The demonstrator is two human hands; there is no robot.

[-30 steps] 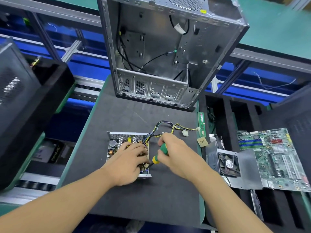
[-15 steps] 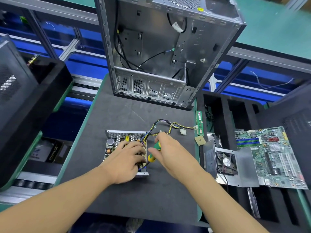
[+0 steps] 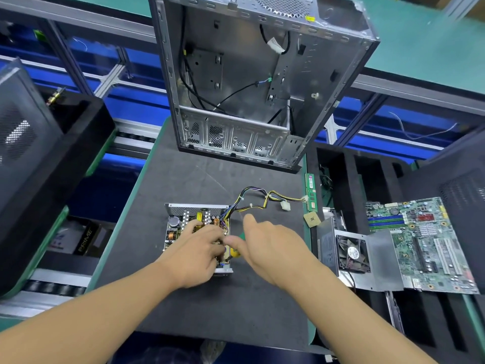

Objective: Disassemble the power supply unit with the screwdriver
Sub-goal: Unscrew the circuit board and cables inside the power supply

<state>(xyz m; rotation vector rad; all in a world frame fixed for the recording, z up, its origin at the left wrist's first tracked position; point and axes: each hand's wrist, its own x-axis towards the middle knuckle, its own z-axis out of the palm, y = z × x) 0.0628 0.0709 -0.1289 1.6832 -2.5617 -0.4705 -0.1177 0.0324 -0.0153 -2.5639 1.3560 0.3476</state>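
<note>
The opened power supply unit (image 3: 183,219) lies on the dark mat (image 3: 223,311) with its circuit board, coils and capacitors bare. A bundle of yellow and black cables (image 3: 262,198) runs from it to the right. My left hand (image 3: 194,248) lies on top of the unit, fingers curled over its right side. My right hand (image 3: 273,245) is just right of the unit and holds the screwdriver (image 3: 235,253) by its green and yellow handle, with the index finger stretched out. The hand hides most of the handle. The tip is hidden at the unit's right edge.
An empty metal computer case (image 3: 249,74) stands at the mat's far end. To the right lie a RAM stick (image 3: 310,191), a CPU chip (image 3: 311,219), a metal cover with a fan (image 3: 354,253) and a motherboard (image 3: 425,240). Black foam trays (image 3: 52,153) flank the mat.
My right hand has loosened around the screwdriver handle and its index finger has straightened. My left hand has stayed on the unit.
</note>
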